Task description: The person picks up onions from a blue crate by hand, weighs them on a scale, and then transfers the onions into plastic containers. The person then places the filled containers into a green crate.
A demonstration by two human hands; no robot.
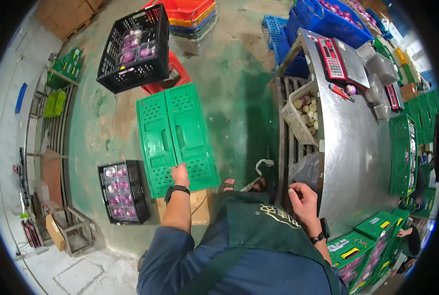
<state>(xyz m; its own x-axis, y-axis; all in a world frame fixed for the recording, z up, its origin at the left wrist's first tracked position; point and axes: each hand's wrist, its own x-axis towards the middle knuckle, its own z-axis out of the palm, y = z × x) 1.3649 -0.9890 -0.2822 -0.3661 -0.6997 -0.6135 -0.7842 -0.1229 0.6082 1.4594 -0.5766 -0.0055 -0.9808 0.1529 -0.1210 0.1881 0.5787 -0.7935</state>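
A: Largest item first?
B: Steel table [352,147], right of centre. On it a scale [340,59] at the upper end; a white basket [294,118] of pale round produce hangs at its left edge.
A: Next?
B: Green folded crate [177,137], centre frame, lying flat. Left hand [180,174] grips its near edge, fingers curled over the rim. Cardboard box [200,206] sits just under that edge.
A: Right hand [303,199]?
B: Lower right of centre, at the table's near edge, fingers bent. Whether it has hold of anything, cannot tell.
A: Other containers?
B: Black crate [133,49], upper left, tilted, holds trays of purple produce; it rests against a red crate [172,73]. Second black crate [123,191], lower left, flat on the floor, packed with the same trays. Blue bin [328,22], top right, holds purple produce. Green labelled crates [367,246] stacked at lower right.
A: Obstructions?
B: Green apron [264,226] covers the floor at bottom centre.
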